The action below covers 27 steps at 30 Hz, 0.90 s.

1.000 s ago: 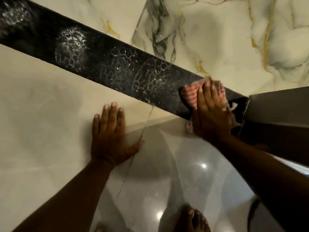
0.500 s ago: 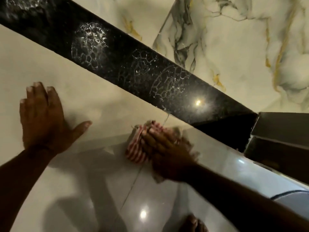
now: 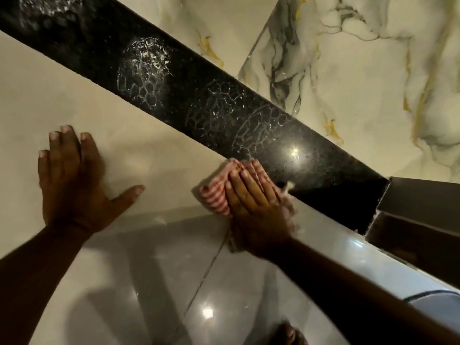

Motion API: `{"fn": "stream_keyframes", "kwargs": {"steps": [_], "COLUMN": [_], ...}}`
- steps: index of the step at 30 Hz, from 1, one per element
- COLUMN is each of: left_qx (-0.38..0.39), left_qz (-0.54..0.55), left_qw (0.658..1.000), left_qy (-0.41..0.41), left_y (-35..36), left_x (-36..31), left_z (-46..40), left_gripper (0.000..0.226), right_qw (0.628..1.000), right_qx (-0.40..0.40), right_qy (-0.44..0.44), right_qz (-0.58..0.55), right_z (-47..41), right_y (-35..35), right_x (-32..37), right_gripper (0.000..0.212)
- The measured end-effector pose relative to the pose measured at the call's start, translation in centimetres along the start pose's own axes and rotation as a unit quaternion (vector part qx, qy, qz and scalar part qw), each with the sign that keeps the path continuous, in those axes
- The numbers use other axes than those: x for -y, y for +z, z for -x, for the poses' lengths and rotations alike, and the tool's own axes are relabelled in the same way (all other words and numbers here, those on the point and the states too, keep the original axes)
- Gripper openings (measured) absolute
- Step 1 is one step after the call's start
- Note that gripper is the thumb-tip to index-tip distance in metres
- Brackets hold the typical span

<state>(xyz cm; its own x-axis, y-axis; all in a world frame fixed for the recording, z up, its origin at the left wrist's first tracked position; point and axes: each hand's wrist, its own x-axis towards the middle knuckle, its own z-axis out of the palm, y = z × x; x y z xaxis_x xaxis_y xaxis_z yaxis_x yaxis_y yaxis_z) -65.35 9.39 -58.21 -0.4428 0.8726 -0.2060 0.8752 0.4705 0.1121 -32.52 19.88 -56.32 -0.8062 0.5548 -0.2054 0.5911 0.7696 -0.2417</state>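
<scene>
cloth (image 3: 214, 199) lay bunched at band's (image 3: 224, 108) lower edge | right hand (image 3: 256, 212) pressed it, fingers straight | left hand (image 3: 72, 185) spread flat on tile (image 3: 129, 135) | soft, light, probably damp: palm its middle

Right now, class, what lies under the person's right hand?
A red-and-white striped cloth, pressed flat by the right hand at the edge of the black strip. The hand covers much of the cloth, and the surface beneath is hidden.
</scene>
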Motion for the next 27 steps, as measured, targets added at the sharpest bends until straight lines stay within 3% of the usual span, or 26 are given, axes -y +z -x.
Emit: {"fn": "stream_keyframes", "kwargs": {"steps": [2, 3, 7, 10, 12, 14, 16, 18, 23, 25, 27], "left_qx": [0.009, 0.01, -0.005, 0.0, 0.005, 0.013, 0.013, 0.02, 0.016, 0.019, 0.019], "left_qz": [-0.007, -0.006, 0.002, -0.001, -0.009, -0.016, -0.029, -0.023, -0.005, -0.011, -0.021], "left_qw": [1.0, 1.0, 1.0, 1.0, 1.0, 1.0, 0.999, 1.0, 1.0, 1.0, 0.999], "left_qy": [-0.007, -0.005, 0.005, -0.003, -0.005, -0.001, -0.001, -0.007, -0.018, -0.016, -0.016], "left_y": [-0.1, -0.1, -0.1, 0.5, 0.7, 0.6, 0.5, 0.2, -0.6, -0.6, -0.5], "left_x": [0.0, 0.0, 0.0, 0.3, 0.7, 0.7, 0.7, 0.4, -0.1, -0.3, -0.2], "left_z": [0.1, 0.1, -0.3, -0.2, -0.2, -0.4, -0.4, -0.2, -0.3, -0.4, -0.3], "left_gripper": [0.125, 0.125, 0.122, 0.122, 0.123, 0.124, 0.125, 0.125, 0.124, 0.123, 0.123], "right_qw": [0.998, 0.999, 0.962, 0.939, 0.966, 0.994, 0.999, 0.999, 0.974, 0.955, 0.953], "right_qx": [0.015, 0.01, -0.059, -0.07, -0.007, 0.01, 0.016, 0.018, -0.012, -0.026, -0.012], "right_qy": [-0.053, -0.021, 0.265, 0.337, 0.258, 0.101, -0.019, -0.035, 0.225, 0.294, 0.304], "right_qz": [0.022, 0.029, -0.013, 0.013, -0.006, -0.033, -0.023, -0.008, -0.013, -0.016, -0.011], "right_z": [-3.1, -4.1, -2.1, 2.8, 4.2, 0.8, -5.1, -10.1, -9.8, -5.3, -1.1], "right_y": [-0.9, -1.2, -2.3, -1.2, 0.4, 0.9, 0.1, -1.8, -3.6, -3.4, -2.3], "right_x": [-3.2, -5.4, -11.9, -6.9, -1.0, 2.0, 1.4, -1.8, -10.8, -11.0, -6.9], "right_gripper": [0.062, 0.064, 0.063, 0.059, 0.059, 0.06, 0.063, 0.069, 0.067, 0.065, 0.065]}}
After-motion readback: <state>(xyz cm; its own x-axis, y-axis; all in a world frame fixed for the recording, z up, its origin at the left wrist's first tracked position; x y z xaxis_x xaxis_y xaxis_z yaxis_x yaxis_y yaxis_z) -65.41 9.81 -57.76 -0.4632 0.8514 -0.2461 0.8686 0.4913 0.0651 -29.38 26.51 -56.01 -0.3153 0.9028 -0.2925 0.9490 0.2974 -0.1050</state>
